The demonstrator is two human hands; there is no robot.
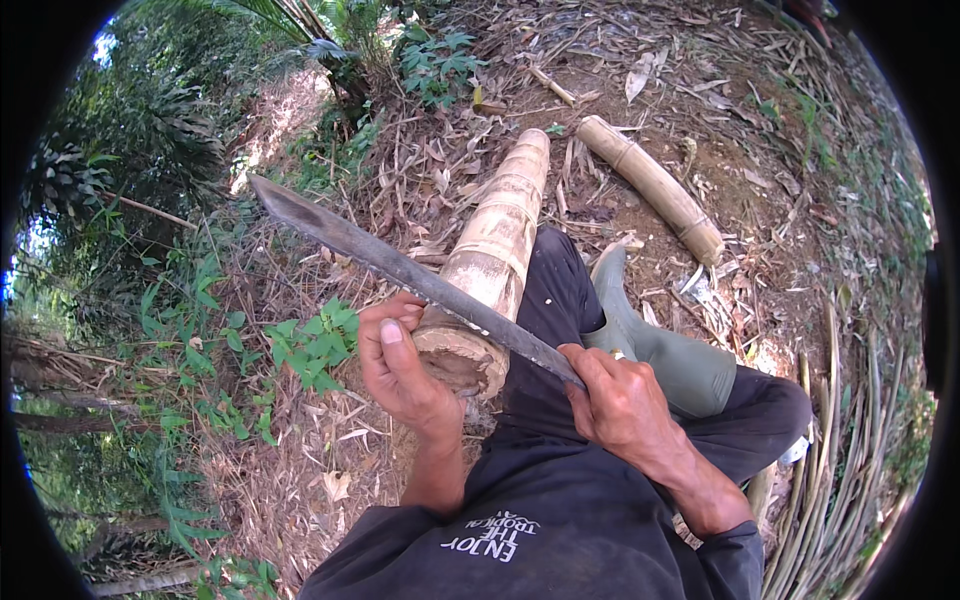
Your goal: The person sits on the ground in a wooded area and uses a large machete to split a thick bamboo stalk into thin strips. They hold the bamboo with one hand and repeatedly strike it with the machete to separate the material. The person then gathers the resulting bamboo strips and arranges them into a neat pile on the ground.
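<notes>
My right hand [625, 400] is wrapped around the handle end of a long dark machete [400, 265]. Its worn blade slants up to the left, crossing over a thick bamboo log [495, 240]. That log lies lengthwise away from me, with its rough cut end [462, 365] facing my body and its right side along my leg. Beside this near end, just under the blade, is my left hand [400, 365] with its fingers curled and the thumb bent over. Whether those fingertips grip the log's rim, the blade or something small cannot be made out.
A shorter, thinner bamboo piece [655, 190] rests on the leaf-covered ground at the far right. My green rubber boot [670, 360] is folded in front of me. Long thin poles [820, 470] lie along the right side. Leafy green plants [315, 345] grow to the left.
</notes>
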